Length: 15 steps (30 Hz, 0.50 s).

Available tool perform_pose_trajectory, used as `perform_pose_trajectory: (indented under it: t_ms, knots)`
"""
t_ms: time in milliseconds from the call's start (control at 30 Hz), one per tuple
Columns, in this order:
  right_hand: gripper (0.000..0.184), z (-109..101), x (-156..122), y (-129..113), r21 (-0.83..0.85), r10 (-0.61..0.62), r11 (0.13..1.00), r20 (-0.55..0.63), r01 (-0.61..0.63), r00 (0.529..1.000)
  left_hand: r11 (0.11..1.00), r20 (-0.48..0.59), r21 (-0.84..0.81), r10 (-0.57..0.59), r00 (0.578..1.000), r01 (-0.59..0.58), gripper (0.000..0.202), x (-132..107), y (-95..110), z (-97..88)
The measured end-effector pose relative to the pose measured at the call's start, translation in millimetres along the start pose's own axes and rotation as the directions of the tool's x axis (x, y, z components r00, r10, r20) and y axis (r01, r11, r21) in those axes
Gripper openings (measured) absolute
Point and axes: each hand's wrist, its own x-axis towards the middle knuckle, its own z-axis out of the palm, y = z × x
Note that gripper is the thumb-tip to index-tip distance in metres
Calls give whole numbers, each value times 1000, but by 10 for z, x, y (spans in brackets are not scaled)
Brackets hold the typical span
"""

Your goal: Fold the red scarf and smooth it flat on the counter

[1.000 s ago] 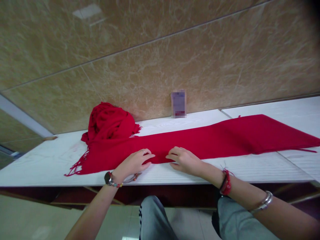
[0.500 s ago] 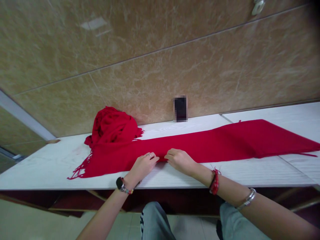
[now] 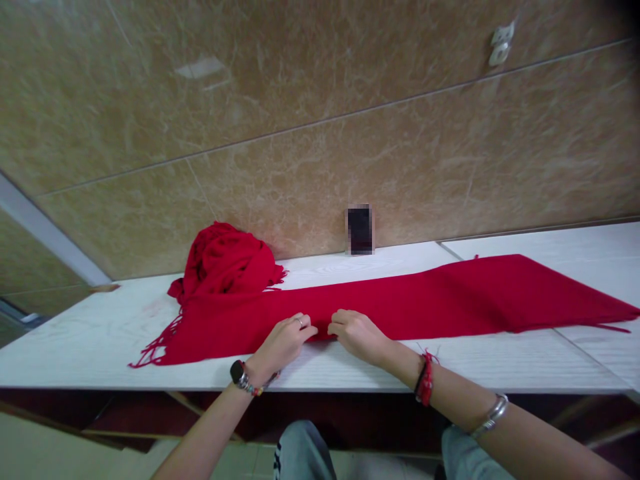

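Observation:
A long red scarf [image 3: 430, 300] lies folded lengthwise across the white tabletop, its fringe spread at the left end and a pointed end reaching the right side of the view. My left hand [image 3: 287, 340] pinches the scarf's near edge left of the middle; a ring, a dark watch and a beaded bracelet are on that arm. Close beside it, my right hand [image 3: 357, 333] has its fingers curled on the same edge, with a red string bracelet and a silver bangle behind it. Between the two hands runs a short stretch of cloth.
A bunched red fringed cloth [image 3: 227, 260] rests against the wall behind the scarf's left end. Upright at the wall stands a dark blurred rectangular object [image 3: 360, 230]. The white tabletop [image 3: 90, 333] has dark open shelving [image 3: 150, 413] beneath its front edge.
The whole view has tilted slightly upward, so everything sits lower in the picture. Both hands stay at the same stretch of the scarf's near edge, with hardly any movement.

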Motion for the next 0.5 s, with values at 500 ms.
perform_pose_trajectory:
  t_ms: [500]
  knots:
    - [30, -366, -9, 607, 170, 53, 983, 70, -64, 996, 921, 123, -385, 112, 986, -56, 28, 436, -258, -400]
